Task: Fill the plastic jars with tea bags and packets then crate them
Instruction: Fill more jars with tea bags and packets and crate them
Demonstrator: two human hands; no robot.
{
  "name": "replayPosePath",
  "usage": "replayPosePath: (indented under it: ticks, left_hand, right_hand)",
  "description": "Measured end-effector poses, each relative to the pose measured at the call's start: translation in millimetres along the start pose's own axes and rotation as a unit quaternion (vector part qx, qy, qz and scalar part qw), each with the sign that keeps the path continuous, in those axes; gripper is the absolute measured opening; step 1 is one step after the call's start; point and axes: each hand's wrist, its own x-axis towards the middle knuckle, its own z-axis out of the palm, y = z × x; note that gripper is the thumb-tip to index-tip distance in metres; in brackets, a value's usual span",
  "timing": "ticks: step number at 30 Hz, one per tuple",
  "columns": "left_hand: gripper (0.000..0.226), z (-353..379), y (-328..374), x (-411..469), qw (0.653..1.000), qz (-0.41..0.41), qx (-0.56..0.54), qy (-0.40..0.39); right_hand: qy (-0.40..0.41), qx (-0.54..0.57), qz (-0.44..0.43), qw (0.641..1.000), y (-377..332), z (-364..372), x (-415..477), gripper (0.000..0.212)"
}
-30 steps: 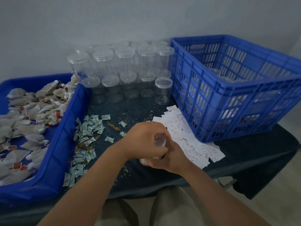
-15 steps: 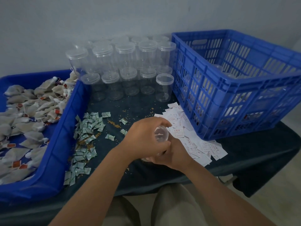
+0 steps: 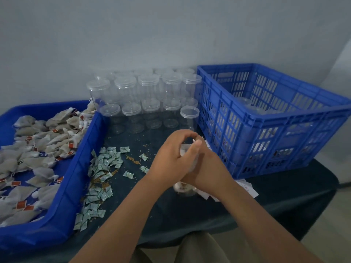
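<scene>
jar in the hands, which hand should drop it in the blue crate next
Right. The right hand grips the jar round its body, and the blue crate stands on that side; the left hand is curled over its top.

Blue crate (image 3: 266,130): one. Inside it, at least two jars (image 3: 244,101). Left of crate: one blue tray (image 3: 81,168); at least ten lidded empty jars (image 3: 148,88) countable, rear rows blurred. Tea bags (image 3: 38,143) and green packets (image 3: 106,162): dozens each, uncounted. Before crate: one held jar (image 3: 183,188).
</scene>
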Motion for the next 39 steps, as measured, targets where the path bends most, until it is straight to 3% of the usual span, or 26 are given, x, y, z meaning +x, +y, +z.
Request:
replayPosePath:
  ticks: [2,5,9,11,13,17,21,26,31,35,39]
  left_hand:
    - [0.033,-7.4,30.1,12.3,0.998,0.047,0.029,0.005]
    - [0.027,-15.7,81.8,39.3,0.987,0.147,0.06,0.02]
    - [0.02,-9.4,138.1,89.8,0.968,0.214,-0.096,0.087]
    - [0.022,5.3,147.7,115.7,0.964,0.197,-0.102,0.147]
    - [0.023,27.3,141.6,139.8,0.976,0.152,-0.04,0.153]
    - [0.022,79.8,115.9,166.1,0.996,0.065,0.064,0.006]
    - [0.047,106.3,90.9,169.7,0.978,0.134,0.09,-0.134]
    - [0.043,104.7,79.8,177.5,0.962,0.198,0.096,-0.163]
    - [0.048,112.4,76.6,186.0,0.965,0.169,0.107,-0.172]
    - [0.053,117.9,73.3,184.4,0.973,0.162,0.083,-0.141]
    - [0.051,119.0,73.1,181.3,0.973,0.167,0.089,-0.13]
  right_hand:
    - [0.018,-0.059,-0.035,0.997,-13.7,-33.9,4.5,0.057]
    - [0.115,-0.125,-0.1,0.98,-25.1,-87.8,15.1,0.052]
    - [0.196,-0.043,-0.072,0.977,-15.2,-158.0,32.0,0.073]
    - [0.245,-0.017,-0.039,0.968,-1.4,-187.2,38.1,0.086]
    - [0.297,-0.011,-0.01,0.955,13.0,-209.1,41.9,0.089]
    - [0.348,-0.044,0.052,0.935,48.7,-239.6,55.7,0.089]
    - [0.258,-0.103,0.152,0.948,98.9,-263.0,91.1,0.088]
    - [0.138,-0.235,0.18,0.945,148.6,-277.4,174.8,0.087]
    - [-0.002,-0.401,0.212,0.891,180.7,-266.5,242.5,0.074]
    - [-0.1,-0.476,0.2,0.85,201.4,-243.2,266.9,0.03]
    - [-0.226,-0.507,0.229,0.8,226.2,-215.8,274.5,0.03]
